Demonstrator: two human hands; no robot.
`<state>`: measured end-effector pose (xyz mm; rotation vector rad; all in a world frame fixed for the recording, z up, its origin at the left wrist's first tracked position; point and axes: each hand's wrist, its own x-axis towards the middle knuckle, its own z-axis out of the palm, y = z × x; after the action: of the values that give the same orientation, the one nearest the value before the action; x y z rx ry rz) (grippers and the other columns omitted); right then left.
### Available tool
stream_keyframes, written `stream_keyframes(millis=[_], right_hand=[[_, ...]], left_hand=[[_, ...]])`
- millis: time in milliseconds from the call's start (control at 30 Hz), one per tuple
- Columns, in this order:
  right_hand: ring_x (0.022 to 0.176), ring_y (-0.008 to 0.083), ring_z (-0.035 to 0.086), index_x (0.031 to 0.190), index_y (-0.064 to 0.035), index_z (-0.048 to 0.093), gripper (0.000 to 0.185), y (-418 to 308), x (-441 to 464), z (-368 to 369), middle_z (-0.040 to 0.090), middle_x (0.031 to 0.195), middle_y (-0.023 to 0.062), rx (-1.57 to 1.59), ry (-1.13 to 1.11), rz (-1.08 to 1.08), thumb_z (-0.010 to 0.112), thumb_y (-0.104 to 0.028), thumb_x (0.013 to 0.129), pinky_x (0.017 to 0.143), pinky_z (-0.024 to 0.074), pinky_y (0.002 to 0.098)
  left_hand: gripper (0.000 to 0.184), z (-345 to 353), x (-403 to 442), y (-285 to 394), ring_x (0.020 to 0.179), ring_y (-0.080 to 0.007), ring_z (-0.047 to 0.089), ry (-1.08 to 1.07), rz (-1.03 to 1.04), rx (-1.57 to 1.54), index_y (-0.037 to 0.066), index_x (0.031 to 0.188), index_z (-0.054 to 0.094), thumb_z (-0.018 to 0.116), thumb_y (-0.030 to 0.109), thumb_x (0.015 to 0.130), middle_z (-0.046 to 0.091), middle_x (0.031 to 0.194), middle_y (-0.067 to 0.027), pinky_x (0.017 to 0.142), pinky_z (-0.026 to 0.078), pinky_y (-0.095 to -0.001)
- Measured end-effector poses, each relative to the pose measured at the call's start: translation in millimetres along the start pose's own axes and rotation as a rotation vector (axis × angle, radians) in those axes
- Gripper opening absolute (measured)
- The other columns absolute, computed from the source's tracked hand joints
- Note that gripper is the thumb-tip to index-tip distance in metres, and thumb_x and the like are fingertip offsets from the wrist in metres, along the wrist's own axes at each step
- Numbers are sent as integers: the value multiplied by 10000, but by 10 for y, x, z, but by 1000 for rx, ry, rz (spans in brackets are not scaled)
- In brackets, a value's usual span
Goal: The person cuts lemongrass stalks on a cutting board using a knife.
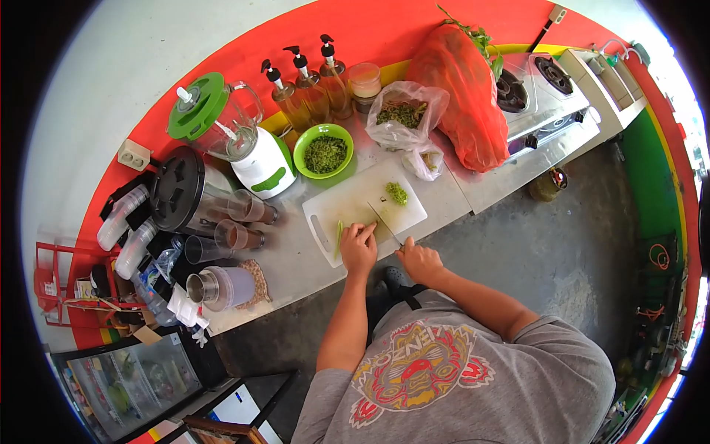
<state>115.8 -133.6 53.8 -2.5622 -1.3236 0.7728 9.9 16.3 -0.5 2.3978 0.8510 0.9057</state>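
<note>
My left hand (359, 248) presses on the white cutting board (351, 194) with its fingers bent together; whatever lies under the fingertips is hidden. A thin green stalk (338, 238) lies on the board just left of that hand. In my right hand (419, 263) is a knife (384, 223), its fingers wrapped round the handle. The blade points away from me across the board, close beside my left fingertips. Toward the board's far right side sits a small pile of chopped greens (397, 194).
Behind the board stand a green bowl of chopped greens (325, 172), a blender (262, 159), pump bottles (314, 92) and a plastic bag of greens (405, 111). A large red bag (462, 96) lies beside the gas stove (543, 103). Tumblers (240, 235) are at left.
</note>
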Motion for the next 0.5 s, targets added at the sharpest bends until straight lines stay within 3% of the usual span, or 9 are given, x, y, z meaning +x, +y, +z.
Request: stream_keyframes(millis=[400,500], right_hand=[[787,427,713,998,-8,502,431,1,69,-15,709,813,243,16,-6,1,470,-436,1039,696,569,509],[808,472,693,1022,3,493,442,21,92,-97,698,836,278,88,-24,-37,459,-438,1040,722,545,562]], left_hand=[[258,-2,-1,18,828,-277,578,1,-11,-3,128,994,790,663,9,804,610,888,-49,729,495,-401],[253,-11,-12,32,829,-277,579,-5,-24,-6,127,997,790,668,13,807,610,882,-48,729,495,-404]])
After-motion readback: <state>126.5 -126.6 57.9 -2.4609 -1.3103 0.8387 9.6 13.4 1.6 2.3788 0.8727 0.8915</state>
